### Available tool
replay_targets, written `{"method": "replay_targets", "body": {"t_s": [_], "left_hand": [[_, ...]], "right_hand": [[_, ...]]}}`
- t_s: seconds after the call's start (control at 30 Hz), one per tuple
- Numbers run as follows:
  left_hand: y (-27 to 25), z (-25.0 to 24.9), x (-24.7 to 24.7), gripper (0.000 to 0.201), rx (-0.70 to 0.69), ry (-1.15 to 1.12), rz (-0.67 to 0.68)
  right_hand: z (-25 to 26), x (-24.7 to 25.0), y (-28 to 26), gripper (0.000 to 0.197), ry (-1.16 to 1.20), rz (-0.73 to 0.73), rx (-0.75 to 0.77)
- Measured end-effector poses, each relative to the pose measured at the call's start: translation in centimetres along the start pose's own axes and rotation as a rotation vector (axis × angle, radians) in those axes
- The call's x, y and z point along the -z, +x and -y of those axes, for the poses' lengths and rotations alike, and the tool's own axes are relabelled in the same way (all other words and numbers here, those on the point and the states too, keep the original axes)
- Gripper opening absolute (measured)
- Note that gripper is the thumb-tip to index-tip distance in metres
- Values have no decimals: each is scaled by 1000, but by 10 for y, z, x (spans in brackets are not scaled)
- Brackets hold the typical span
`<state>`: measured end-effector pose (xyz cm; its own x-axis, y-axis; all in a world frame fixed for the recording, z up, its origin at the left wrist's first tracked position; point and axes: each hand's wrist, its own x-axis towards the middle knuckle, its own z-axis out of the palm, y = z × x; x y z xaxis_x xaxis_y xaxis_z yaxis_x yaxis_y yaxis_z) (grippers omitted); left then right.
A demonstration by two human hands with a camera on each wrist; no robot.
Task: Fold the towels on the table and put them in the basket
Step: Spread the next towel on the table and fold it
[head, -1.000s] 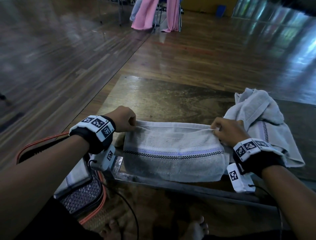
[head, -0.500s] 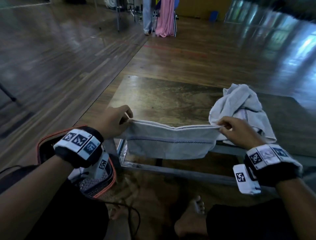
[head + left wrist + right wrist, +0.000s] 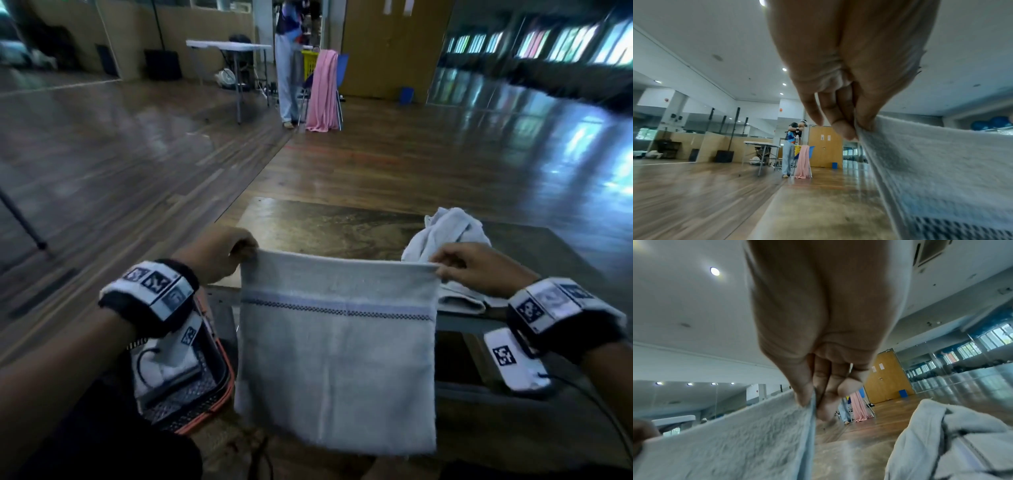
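A pale grey towel (image 3: 337,353) with a blue checked stripe hangs in the air in front of the table's near edge. My left hand (image 3: 236,251) pinches its top left corner, and my right hand (image 3: 445,267) pinches its top right corner. The left wrist view shows thumb and fingers of the left hand (image 3: 851,128) clamped on the towel (image 3: 941,162) edge. In the right wrist view the right hand (image 3: 812,400) nips the towel (image 3: 735,447) corner. A crumpled towel (image 3: 448,236) lies on the table (image 3: 325,226) at the right. The basket (image 3: 191,387) sits on the floor at the lower left.
The basket holds a folded white towel (image 3: 161,366) under my left wrist. Far across the wooden floor a person (image 3: 287,58) stands by a chair draped with a pink cloth (image 3: 323,92) and a white folding table (image 3: 227,46). A cable runs from my right wrist.
Both hands have lifted the towel off the table toward me; it now hangs full length from its top corners. The head view has tilted up to show the far room.
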<state>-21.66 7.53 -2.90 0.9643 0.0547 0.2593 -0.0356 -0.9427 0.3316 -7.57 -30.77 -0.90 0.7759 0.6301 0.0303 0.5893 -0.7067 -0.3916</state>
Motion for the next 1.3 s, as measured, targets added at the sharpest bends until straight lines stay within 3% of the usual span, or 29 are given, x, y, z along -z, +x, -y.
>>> {"method": "replay_targets", "body": {"t_s": [0.1,0.27,0.33,0.4,0.47,0.6,0.67,0.77,0.83,0.97,1.13,1.3], "left_hand": [[31,-2,29,16,-12,39,-156],[62,-13,66,12,-168,-26,-564],[66,-14,66,15,-213,-114,-630],[64,-9,55,19,-224,-152,-579],[58,3,34,16,-208,-165,-401],[38,31,-20,5,-53,-124,210],[29,44,-47,10,-20,-92,356],[26,56,-74,6,4,-132,507],[31,62,-82,8,26,-109,514],[51,72,-90,18,55,4,378],[74,74,-93,12,118,-2,262],[82,78,-94,15,147,63,303]], "right_hand": [[8,28,24,14,-36,-182,5],[16,72,48,16,97,-647,38],[15,74,49,18,140,-693,47],[10,61,47,21,176,-628,45],[-1,38,45,28,159,-496,22],[-25,-17,34,14,33,-18,-93],[-36,-46,29,13,20,150,-128],[-42,-76,30,7,-73,262,-151],[-45,-82,38,11,-97,244,-167],[-48,-81,64,17,-48,104,-163],[-50,-82,95,19,-27,-6,-168],[-56,-87,110,13,25,11,-215]]}}
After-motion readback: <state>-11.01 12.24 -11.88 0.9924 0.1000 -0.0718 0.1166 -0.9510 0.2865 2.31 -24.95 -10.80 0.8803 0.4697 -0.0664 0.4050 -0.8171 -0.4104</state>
